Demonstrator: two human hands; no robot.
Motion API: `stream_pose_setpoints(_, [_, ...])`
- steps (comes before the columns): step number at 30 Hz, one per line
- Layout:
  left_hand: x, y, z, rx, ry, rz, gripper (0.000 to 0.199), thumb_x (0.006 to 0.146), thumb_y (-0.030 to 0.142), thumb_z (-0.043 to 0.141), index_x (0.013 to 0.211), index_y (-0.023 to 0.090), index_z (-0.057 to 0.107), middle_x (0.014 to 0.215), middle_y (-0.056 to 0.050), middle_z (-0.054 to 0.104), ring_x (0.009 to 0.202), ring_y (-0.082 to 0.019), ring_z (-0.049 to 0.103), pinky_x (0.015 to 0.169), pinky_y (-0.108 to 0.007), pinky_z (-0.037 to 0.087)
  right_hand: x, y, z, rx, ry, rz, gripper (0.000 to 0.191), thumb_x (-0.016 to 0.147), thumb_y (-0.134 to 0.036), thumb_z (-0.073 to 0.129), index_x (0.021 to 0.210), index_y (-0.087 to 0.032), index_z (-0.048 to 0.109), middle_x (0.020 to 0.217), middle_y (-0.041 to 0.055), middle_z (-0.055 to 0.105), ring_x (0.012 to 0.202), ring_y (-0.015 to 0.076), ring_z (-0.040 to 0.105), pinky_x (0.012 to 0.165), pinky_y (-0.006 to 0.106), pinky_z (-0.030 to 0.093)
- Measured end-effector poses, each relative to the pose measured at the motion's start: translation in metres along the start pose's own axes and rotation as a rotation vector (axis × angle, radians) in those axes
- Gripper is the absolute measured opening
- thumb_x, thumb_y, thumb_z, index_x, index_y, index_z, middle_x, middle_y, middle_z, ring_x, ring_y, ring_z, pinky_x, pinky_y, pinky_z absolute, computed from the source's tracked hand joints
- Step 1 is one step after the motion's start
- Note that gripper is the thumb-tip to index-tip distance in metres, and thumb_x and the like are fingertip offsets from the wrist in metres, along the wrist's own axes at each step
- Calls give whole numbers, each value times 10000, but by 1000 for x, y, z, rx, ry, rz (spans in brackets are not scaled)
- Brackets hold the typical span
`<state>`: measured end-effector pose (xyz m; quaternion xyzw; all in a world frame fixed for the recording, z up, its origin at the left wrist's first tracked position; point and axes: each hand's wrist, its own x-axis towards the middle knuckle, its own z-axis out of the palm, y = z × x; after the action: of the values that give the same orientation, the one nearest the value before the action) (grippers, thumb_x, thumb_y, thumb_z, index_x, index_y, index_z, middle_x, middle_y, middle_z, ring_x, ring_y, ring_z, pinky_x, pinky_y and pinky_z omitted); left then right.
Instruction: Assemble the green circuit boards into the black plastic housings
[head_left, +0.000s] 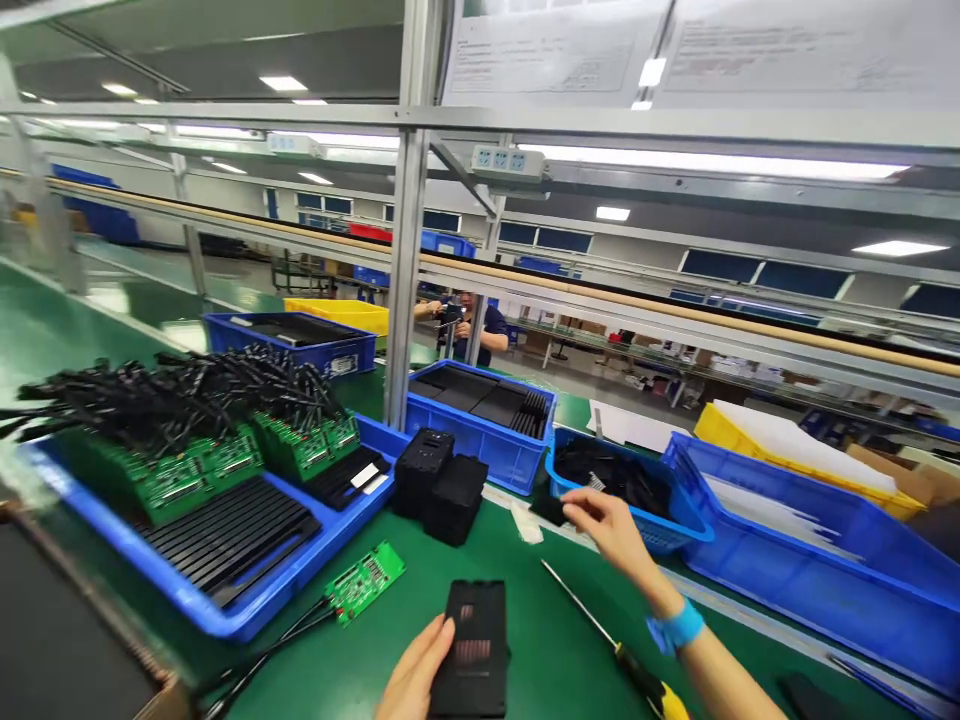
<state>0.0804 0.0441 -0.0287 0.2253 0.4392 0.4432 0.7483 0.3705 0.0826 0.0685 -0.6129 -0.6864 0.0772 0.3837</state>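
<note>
Holding a flat black housing [474, 648] down on the green bench [555, 650], left hand [416, 672] lies along its left edge, fingers loosely curled against it. Right hand [611, 530], beyond and right of the housing, pinches a small black piece [547, 508] at the rim of a blue basket [679, 530]. Screwdriver [607, 640] lies just right of the housing; green circuit board [365, 580] to its left.
</note>
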Motion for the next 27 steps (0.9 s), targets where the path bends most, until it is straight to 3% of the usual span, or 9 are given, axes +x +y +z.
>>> stream_pose_setpoints(4, [-3, -7, 9, -72, -108, -34, 658, 602, 535, 845, 1096, 136, 670, 1041, -123, 734, 850, -275, 717, 628, -300, 556, -61, -52, 43, 152, -196, -268, 154, 905, -325, 581, 895, -235, 706, 969, 42, 716, 920, 187, 672, 858, 295, 538])
stream_pose_setpoints(7, [-5, -8, 5, -36, -135, 41, 712, 535, 602, 850, 1053, 135, 707, 1101, -135, 714, 996, -297, 673, 778, -319, 545, -83, -66, 51, 80, -325, -480, 237, 908, -152, 494, 1051, -249, 657, 1144, 59, 682, 1082, 182, 629, 1074, 396, 415])
stream_pose_setpoints(10, [-9, -8, 1, 54, -191, 166, 678, 593, 607, 820, 1060, 126, 715, 1156, -156, 688, 1130, -316, 602, 953, -355, 482, -87, -70, 50, -44, -356, -603, 342, 923, -110, 448, 1202, -258, 580, 1262, 79, 632, 1221, 200, 549, 1149, 519, 275])
stream_pose_setpoints(12, [-13, -8, -1, 112, -243, 226, 688, 626, 604, 800, 1117, 134, 697, 1153, -153, 688, 1109, -322, 608, 969, -388, 475, -87, -74, 51, -66, -327, -656, 334, 946, -235, 525, 1279, -263, 526, 1288, 90, 617, 1229, 227, 548, 1146, 560, 253])
stream_pose_setpoints(15, [-18, -7, 1, 143, -333, 304, 744, 626, 601, 803, 1200, 152, 653, 1129, -146, 695, 1061, -314, 629, 954, -409, 485, -88, -79, 57, -84, -290, -731, 535, 894, -388, 645, 1374, -274, 437, 1296, 93, 614, 1206, 266, 571, 1134, 590, 256])
stream_pose_setpoints(18, [-19, -5, 2, 152, -398, 334, 720, 649, 600, 788, 1201, 159, 649, 1118, -148, 698, 1039, -305, 642, 953, -427, 486, -89, -78, 66, -93, -255, -780, 591, 905, -353, 628, 1431, -279, 368, 1290, 90, 619, 1215, 267, 564, 1110, 563, 336])
stream_pose_setpoints(21, [-16, -3, 1, 145, -393, 298, 709, 675, 633, 750, 1193, 158, 654, 1093, -149, 708, 1006, -305, 659, 943, -451, 493, -89, -72, 73, -70, -201, -814, 546, 940, -365, 569, 1433, -249, 366, 1272, 100, 630, 1237, 250, 544, 1091, 501, 393])
stream_pose_setpoints(27, [-2, -7, -11, 204, -424, 304, 733, 643, 626, 779, 1194, 159, 652, 1139, -158, 698, 1066, -324, 643, 973, -436, 487, -83, -79, 73, -98, -238, -792, 535, 943, -476, 546, 1397, -232, 400, 1266, 82, 636, 1248, 214, 530, 1149, 488, 279])
